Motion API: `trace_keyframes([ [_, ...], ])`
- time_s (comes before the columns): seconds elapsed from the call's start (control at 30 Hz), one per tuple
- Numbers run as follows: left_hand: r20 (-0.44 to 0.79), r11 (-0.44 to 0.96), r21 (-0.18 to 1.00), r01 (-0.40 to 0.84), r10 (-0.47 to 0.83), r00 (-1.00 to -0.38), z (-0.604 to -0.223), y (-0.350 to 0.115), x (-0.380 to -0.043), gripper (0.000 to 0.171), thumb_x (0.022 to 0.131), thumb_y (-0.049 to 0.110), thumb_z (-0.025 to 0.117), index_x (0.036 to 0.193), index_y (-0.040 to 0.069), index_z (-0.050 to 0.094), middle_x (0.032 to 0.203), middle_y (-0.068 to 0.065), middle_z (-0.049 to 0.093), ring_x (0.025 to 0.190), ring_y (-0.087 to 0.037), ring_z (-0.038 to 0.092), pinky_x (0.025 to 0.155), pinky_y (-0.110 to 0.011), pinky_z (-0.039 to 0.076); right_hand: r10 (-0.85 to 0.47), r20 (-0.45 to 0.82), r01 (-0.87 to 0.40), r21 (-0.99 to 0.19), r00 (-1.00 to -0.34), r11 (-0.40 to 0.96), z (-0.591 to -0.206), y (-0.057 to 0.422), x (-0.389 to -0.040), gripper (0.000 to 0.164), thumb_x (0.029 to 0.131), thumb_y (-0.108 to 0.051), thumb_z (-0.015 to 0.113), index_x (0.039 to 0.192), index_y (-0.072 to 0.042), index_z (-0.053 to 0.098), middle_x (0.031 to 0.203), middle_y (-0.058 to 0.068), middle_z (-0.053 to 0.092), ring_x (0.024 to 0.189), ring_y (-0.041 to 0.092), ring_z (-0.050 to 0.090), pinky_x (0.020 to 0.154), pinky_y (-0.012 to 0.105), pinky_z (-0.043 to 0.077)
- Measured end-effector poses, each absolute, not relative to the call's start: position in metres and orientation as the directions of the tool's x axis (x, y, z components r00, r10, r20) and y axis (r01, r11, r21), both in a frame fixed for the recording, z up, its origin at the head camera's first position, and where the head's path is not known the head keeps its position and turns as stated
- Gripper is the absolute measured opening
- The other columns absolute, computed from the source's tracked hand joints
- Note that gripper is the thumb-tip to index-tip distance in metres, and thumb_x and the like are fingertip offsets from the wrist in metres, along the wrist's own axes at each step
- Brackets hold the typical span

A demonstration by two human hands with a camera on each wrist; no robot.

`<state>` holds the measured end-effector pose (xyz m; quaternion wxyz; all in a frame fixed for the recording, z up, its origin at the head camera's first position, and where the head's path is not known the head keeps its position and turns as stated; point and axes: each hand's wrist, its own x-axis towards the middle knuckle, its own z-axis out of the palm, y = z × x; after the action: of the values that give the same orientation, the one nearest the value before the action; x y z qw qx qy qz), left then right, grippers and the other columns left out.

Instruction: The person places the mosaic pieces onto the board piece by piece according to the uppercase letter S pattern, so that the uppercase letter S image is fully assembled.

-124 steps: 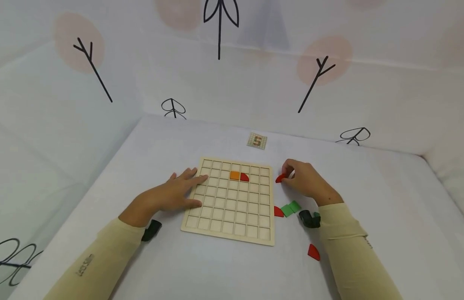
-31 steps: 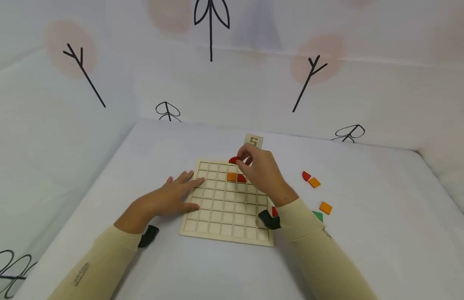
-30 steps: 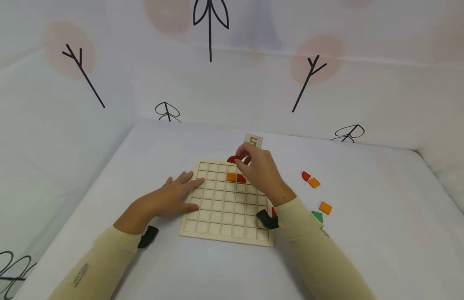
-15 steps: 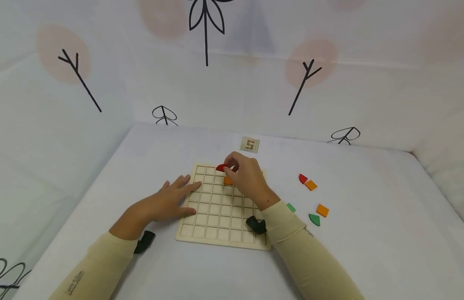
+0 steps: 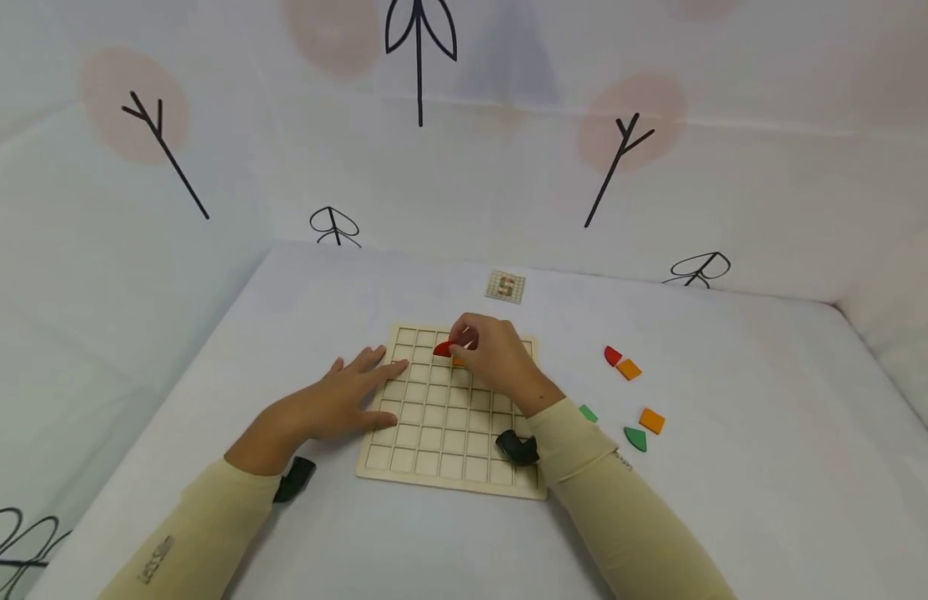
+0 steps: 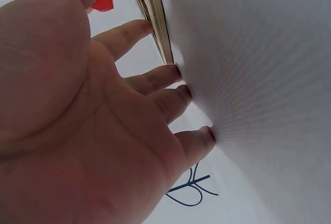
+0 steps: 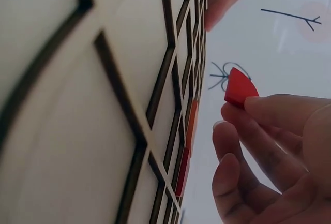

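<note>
My right hand [image 5: 494, 354] pinches a red quarter-round tile [image 7: 241, 87] between thumb and fingertip. In the right wrist view a gap separates that tile from the wooden grid board [image 5: 433, 437]. An orange square tile [image 7: 193, 123] and a red tile [image 7: 182, 172] sit in cells of the board; in the head view the right hand mostly covers them. My left hand [image 5: 328, 408] rests at the board's left edge with its fingers spread. Its index finger and thumb lie on the board, while other fingertips touch the white cloth, as the left wrist view shows.
A small pattern card [image 5: 505, 286] lies behind the board. To the right are a loose red tile [image 5: 612, 356], two orange squares [image 5: 629, 369], a green quarter-round [image 5: 636, 438] and a green tile [image 5: 588, 413] partly behind the right sleeve. Black wrist straps show at both forearms.
My right hand picked up a red tile right of the board and brought it left over the upper rows, lately a little lower and nearer. The left hand has stayed at the board's edge.
</note>
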<state>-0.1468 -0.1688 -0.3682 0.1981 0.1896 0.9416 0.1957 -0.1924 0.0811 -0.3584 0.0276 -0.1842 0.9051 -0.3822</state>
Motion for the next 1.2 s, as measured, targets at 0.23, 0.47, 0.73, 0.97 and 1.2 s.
trace_keyframes([
  [0.23,-0.297,0.853,0.437,0.287,0.437,-0.849,-0.3685,-0.1681,-0.1475,0.081,0.092,0.046,0.069,0.159,0.030,0.027,0.169,-0.013,0.010,0.157,-0.035,0.006,0.125,-0.060,0.003,-0.369,0.042,-0.294,-0.691,-0.928,0.661,-0.3611,0.0799,-0.1935,0.004,0.096,-0.014,0.067,0.099,-0.012,0.067,0.100,0.005,0.074,0.091,0.020,0.070,0.075,0.033,0.057],
  [0.47,-0.292,0.854,0.420,0.308,0.449,-0.845,-0.3642,-0.1669,-0.1479,0.082,0.092,0.047,0.068,0.160,0.028,0.025,0.169,-0.015,0.011,0.157,-0.036,0.006,0.125,-0.061,0.004,-0.366,0.034,-0.286,-0.692,-0.930,0.663,-0.3628,0.0790,-0.1943,0.003,0.096,-0.013,0.067,0.098,-0.011,0.069,0.096,0.002,0.072,0.086,0.017,0.068,0.073,0.031,0.057],
  [0.73,-0.305,0.859,0.418,0.298,0.441,-0.844,-0.3654,-0.1678,-0.1478,0.082,0.093,0.047,0.068,0.160,0.029,0.025,0.169,-0.013,0.010,0.157,-0.035,0.004,0.126,-0.059,0.003,-0.362,0.011,-0.268,-0.694,-0.932,0.668,-0.3661,0.0768,-0.1950,0.003,0.096,-0.013,0.068,0.098,-0.012,0.069,0.098,0.002,0.072,0.087,0.017,0.068,0.073,0.030,0.057],
  [0.97,-0.312,0.860,0.423,0.285,0.433,-0.846,-0.3649,-0.1680,-0.1477,0.083,0.092,0.047,0.069,0.160,0.030,0.025,0.169,-0.013,0.009,0.157,-0.034,0.004,0.126,-0.059,0.003,-0.365,0.013,-0.273,-0.689,-0.931,0.672,-0.3674,0.0758,-0.1954,0.003,0.096,-0.013,0.067,0.099,-0.012,0.067,0.098,0.003,0.072,0.090,0.019,0.069,0.077,0.033,0.057],
  [1.2,-0.304,0.854,0.426,0.298,0.445,-0.842,-0.3645,-0.1678,-0.1486,0.082,0.092,0.047,0.069,0.160,0.029,0.025,0.169,-0.013,0.010,0.157,-0.034,0.004,0.126,-0.059,0.003,-0.360,0.009,-0.268,-0.686,-0.933,0.677,-0.3679,0.0763,-0.1948,0.003,0.097,-0.013,0.066,0.100,-0.011,0.067,0.099,0.003,0.072,0.088,0.018,0.069,0.075,0.033,0.056],
])
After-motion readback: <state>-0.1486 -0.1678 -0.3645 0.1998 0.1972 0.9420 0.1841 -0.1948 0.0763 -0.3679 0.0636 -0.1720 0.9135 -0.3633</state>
